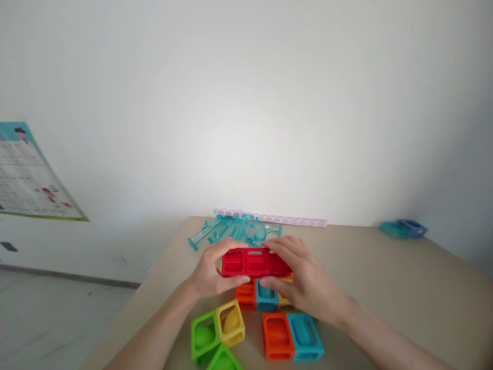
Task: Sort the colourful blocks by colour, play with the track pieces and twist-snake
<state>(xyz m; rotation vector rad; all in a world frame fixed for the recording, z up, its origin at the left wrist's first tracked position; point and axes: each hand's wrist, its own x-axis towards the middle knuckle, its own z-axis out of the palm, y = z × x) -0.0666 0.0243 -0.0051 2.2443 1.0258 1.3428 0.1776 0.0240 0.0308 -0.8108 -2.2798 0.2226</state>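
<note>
Both hands grip a row of red window blocks (250, 262) from its two ends. My left hand (210, 272) pinches the left end between thumb and fingers. My right hand (304, 280) wraps over the right end. The red row sits on top of a lower row of orange, blue and yellow blocks (262, 297) on the tan table (404, 288). Nearer to me lie a green and yellow hollow block cluster (217, 334) and an orange and blue pair (292, 335).
Clear turquoise tube pieces (234, 230) lie in a heap behind the hands, with a pale purple strip (277, 219) along the table's far edge. A small blue and teal item (402, 228) rests at the far right. A poster (26, 177) hangs on the left wall.
</note>
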